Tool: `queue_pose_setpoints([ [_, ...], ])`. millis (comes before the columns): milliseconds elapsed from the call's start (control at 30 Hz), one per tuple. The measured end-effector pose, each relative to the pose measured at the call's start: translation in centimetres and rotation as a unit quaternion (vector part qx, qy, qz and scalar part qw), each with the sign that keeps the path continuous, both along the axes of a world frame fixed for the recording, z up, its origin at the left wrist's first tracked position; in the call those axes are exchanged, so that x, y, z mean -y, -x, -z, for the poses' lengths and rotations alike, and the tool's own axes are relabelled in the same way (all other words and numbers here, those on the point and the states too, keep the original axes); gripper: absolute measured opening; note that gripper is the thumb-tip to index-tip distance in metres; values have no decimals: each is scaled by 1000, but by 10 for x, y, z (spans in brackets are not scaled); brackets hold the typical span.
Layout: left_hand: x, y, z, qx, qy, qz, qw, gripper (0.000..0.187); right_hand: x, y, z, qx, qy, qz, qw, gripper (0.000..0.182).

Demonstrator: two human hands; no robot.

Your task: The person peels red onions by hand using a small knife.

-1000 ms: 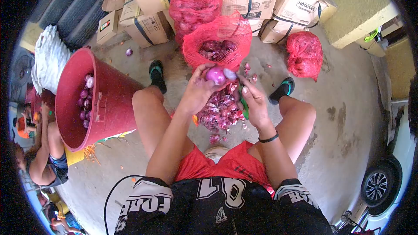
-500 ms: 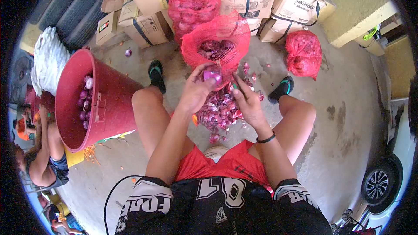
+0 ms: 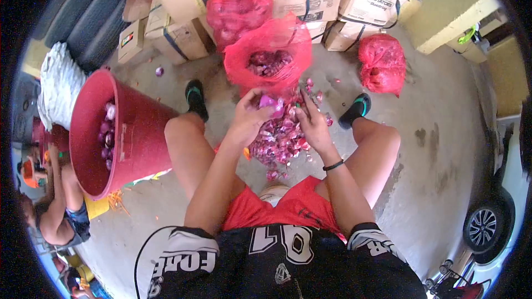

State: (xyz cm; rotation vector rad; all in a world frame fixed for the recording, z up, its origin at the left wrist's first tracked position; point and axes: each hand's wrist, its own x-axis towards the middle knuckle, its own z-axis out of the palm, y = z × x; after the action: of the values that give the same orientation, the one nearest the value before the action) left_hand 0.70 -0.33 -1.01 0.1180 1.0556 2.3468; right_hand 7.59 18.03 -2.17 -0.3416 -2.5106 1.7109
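My left hand point(image 3: 250, 115) is closed around a purple-red onion point(image 3: 268, 103), held above a heap of onion skins point(image 3: 280, 135) on the floor. Just to its right, my right hand point(image 3: 315, 124) has its thumb and fingers close together. A bit of green shows at that thumb, but I cannot make out the thing it belongs to. Beyond both hands stands an open red mesh sack point(image 3: 302, 50) with onions point(image 3: 269, 63) inside. A large red tub point(image 3: 141, 144) on the left, tilted towards me in view, holds several peeled onions point(image 3: 107, 135).
A tied mesh sack of onions point(image 3: 238, 16) leans by stacked cartons point(image 3: 310, 0). Another red sack point(image 3: 382, 63) lies on the right. Tyres point(image 3: 83, 11) stand at back left. Another person point(image 3: 61, 216) sits at far left, and a car wheel point(image 3: 482, 227) is at right.
My left hand has brought the onion slightly down and turned it. My right hand has shifted a little. The whole view has moved slightly with my head.
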Motion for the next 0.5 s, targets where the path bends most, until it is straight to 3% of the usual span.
queue_pose_setpoints([
  [33,-1,3,-3,4,-8,7,1000,48,-4,-3,0,39,16,-5,999,55],
  [133,1,3,-4,-4,6,6,1000,50,1,-5,-2,-89,14,-20,996,53],
  [233,0,3,-4,-30,48,-11,998,52,2,-11,-17,-60,23,-73,995,52],
  [333,-3,4,6,-85,79,-43,992,51,8,-20,-30,-77,-42,-76,993,53],
  [500,-1,2,1,-77,86,-39,993,53,17,-17,-42,-156,-101,-97,978,55],
])
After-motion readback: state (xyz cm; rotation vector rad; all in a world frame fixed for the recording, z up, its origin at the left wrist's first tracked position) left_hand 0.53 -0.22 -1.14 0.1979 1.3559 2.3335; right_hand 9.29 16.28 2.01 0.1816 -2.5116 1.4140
